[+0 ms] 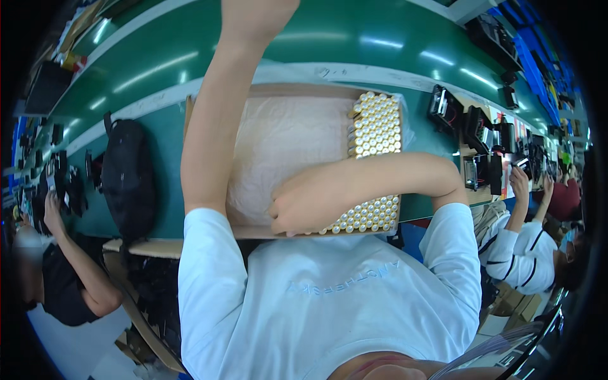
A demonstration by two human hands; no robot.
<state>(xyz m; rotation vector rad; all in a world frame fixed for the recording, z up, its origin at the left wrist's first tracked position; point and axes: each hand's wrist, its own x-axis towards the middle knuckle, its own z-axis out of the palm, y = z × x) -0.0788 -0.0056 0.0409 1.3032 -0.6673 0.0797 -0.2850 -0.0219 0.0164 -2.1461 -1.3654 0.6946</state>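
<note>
A shallow cardboard box (304, 90) lies in front of me, its bottom covered by pale lining paper (294, 130). Many gold-and-white cylindrical battery cells (378, 130) stand upright in tight rows along its right side, and the rows run on along the near edge. My right arm crosses over the box. My right hand (307, 204) is at the near edge beside the leftmost cells, fingers curled inward; whatever they hold is hidden beneath. My left arm reaches over the box's left side to the far part of the table. My left hand (263, 16) is cut off by the top edge, fingers out of sight.
On the green table (168, 114), a black bag (128, 177) stands to the left. Black devices (478, 130) lie to the right. A person in black (79, 278) sits at the left, and another in a striped white top (522, 253) works at the right.
</note>
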